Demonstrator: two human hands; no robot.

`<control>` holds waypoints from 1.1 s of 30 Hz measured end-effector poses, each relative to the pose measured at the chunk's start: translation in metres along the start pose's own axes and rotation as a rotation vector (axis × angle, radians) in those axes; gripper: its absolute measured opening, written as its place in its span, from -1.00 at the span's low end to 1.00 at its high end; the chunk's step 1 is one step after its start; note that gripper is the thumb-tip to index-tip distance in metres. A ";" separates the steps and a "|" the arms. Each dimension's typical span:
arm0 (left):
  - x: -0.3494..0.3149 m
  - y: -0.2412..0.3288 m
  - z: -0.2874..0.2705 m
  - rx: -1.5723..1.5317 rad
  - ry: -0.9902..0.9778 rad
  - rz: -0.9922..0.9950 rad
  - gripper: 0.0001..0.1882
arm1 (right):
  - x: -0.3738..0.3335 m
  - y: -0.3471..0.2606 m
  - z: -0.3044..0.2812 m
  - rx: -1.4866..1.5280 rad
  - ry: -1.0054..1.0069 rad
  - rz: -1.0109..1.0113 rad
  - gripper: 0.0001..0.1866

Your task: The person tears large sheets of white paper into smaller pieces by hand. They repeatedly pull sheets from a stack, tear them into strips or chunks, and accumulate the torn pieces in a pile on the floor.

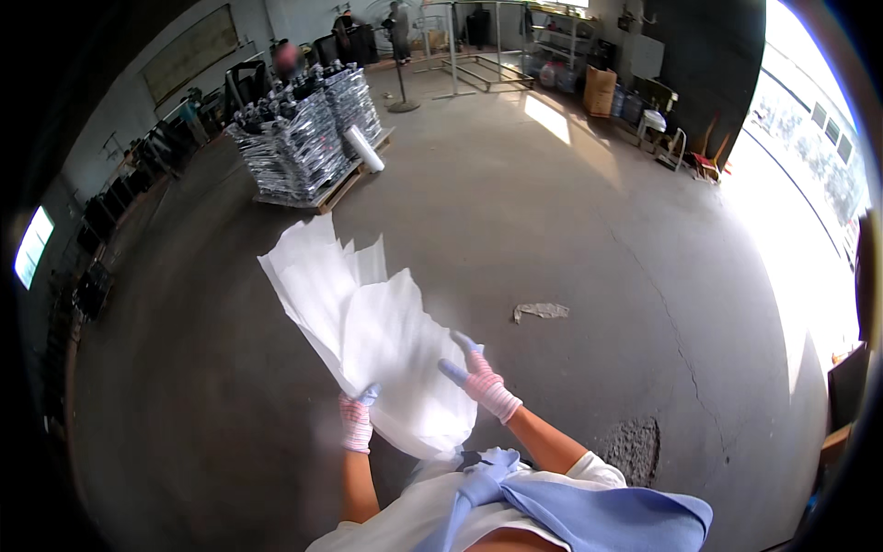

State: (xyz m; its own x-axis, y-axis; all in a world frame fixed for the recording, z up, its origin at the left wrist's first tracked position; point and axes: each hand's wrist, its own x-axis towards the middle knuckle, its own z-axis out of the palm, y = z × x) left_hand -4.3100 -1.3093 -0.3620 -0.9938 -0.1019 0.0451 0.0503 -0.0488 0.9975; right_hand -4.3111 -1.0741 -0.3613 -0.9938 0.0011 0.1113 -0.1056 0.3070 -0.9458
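A bundle of thin white foam sheets [391,340] with uneven edges hangs in front of my body, its far end fanning out ahead and to the left. My left hand [357,419], in a pink-and-white knit glove with blue fingertips, grips the bundle's left edge; part of its fingers is hidden behind the sheets. On the other side, my right hand [483,379], gloved the same way, is at the sheets' right edge. Its thumb and a finger are spread apart there, with the thumb over the white material.
Ahead on the left, a wooden pallet [340,190] carries film-wrapped stacks [303,138], with a white roll [364,149] leaning there. A scrap [541,311] lies on the concrete floor, which has a rough patch [633,451]. Metal frames [474,69] and people stand farther back.
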 end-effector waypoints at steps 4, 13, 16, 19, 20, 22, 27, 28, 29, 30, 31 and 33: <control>0.069 -0.010 0.000 0.117 -0.119 0.071 -0.71 | 0.079 0.008 -0.022 -0.108 0.005 -0.075 -0.04; 0.249 -0.008 0.061 0.025 -0.491 -0.074 -0.48 | 0.246 0.011 -0.021 0.680 -0.327 0.160 -0.61; 0.302 0.016 0.089 0.113 -0.462 -0.047 -0.58 | 0.301 0.029 -0.011 0.807 -0.157 0.195 -0.65; 0.357 0.022 0.102 0.077 -0.487 -0.076 -0.63 | 0.366 0.036 -0.009 0.890 -0.075 0.316 -0.71; 0.376 0.022 0.108 0.059 -0.494 -0.109 -0.64 | 0.387 0.040 -0.006 0.910 -0.027 0.337 -0.73; 0.427 -0.025 0.109 -0.003 -0.329 -0.012 -0.72 | 0.433 0.059 0.006 0.983 0.014 0.332 -0.72; 0.589 -0.084 0.058 0.106 -0.042 0.003 -0.87 | 0.589 0.088 0.032 0.878 -0.149 0.292 -0.73; 0.616 -0.108 0.027 -0.082 0.069 -0.041 -0.86 | 0.617 0.075 0.043 0.799 -0.239 0.334 -0.75; 0.631 -0.089 0.028 0.151 0.104 0.113 -0.85 | 0.642 0.089 0.050 0.830 -0.204 0.321 -0.78; 0.644 -0.061 0.024 0.397 0.193 0.258 -0.84 | 0.672 0.100 0.060 0.859 -0.185 0.302 -0.81; 0.656 -0.077 -0.024 0.501 0.313 0.217 -0.83 | 0.701 0.085 0.077 0.886 -0.266 0.340 -0.82; 0.661 -0.061 -0.071 0.607 0.485 0.089 -0.82 | 0.745 0.068 0.097 0.944 -0.354 0.342 -0.85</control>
State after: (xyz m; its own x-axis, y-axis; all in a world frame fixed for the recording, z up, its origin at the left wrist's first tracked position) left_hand -4.9630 -1.4441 -0.3972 -0.8268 -0.5099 0.2374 -0.0742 0.5174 0.8525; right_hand -5.0621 -1.1448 -0.3722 -0.9134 -0.3759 -0.1561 0.3473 -0.5197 -0.7806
